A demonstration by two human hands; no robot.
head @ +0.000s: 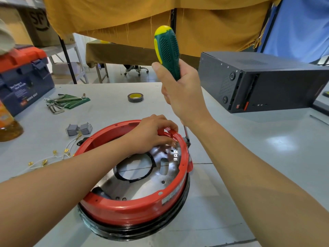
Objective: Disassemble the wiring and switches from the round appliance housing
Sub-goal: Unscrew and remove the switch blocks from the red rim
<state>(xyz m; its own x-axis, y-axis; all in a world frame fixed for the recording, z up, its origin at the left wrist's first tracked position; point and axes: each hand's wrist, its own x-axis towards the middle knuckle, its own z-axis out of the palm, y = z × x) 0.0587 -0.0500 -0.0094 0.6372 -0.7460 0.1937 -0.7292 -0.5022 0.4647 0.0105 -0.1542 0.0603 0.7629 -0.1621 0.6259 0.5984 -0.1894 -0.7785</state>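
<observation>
Head view, looking down on a grey table. Red round housing sits on a black ring near the table's front edge, open side up, with a shiny metal plate inside that has a large hole edged in black. Left hand lies over the far rim of the housing, fingers curled round the red rim, fingertips pointing toward the plate. Right hand is raised above and just behind the housing, fist closed on the green and yellow handle of a screwdriver; the handle stands upright above the fist, and the metal shaft emerges below the wrist and runs down to the outer right side of the rim, where its tip meets a small metal fitting. The two hands are apart, left low and right high.

Left of the housing, on the table: two grey switches side by side, and white wires with brass terminals, spread loosely toward the table's left edge. Further back lie hex keys on a green holder, and a tape roll. Blue and orange toolbox stands at far left; a black case lies on its side at right. Mustard cloth hangs behind.
</observation>
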